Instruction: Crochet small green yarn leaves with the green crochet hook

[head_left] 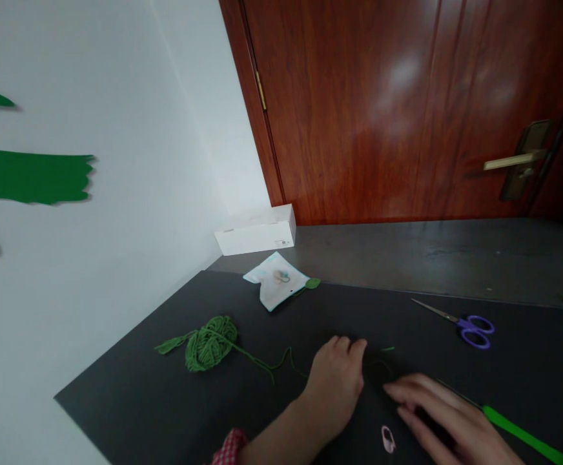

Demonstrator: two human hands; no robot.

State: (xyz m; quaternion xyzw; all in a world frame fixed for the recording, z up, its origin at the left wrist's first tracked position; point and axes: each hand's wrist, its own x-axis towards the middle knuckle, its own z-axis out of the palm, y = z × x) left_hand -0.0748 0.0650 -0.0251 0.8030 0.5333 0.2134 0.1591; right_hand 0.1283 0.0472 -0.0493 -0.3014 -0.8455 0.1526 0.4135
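My left hand [337, 381] is closed over the green yarn, its fingers curled down close to the dark tabletop. From the ball of green yarn [211, 343] a loose strand [262, 363] winds across to this hand, and a faint length of it seems to come out on the other side. My right hand [446, 413] hovers just to the right, thumb and forefinger apart with nothing visible between them. Beside it lies a crochet hook with a green handle [523, 433], its metal shaft partly hidden by the hand. A pink stitch marker [388, 439] lies below the fingertips.
Scissors with purple handles [475, 330] lie at the right. A short green yarn snippet [387, 349] is beyond my hands. Farther back are a white pouch [274, 294], a small green leaf-shaped piece [313, 283] and a white box [257, 236]. A wall borders the table's left.
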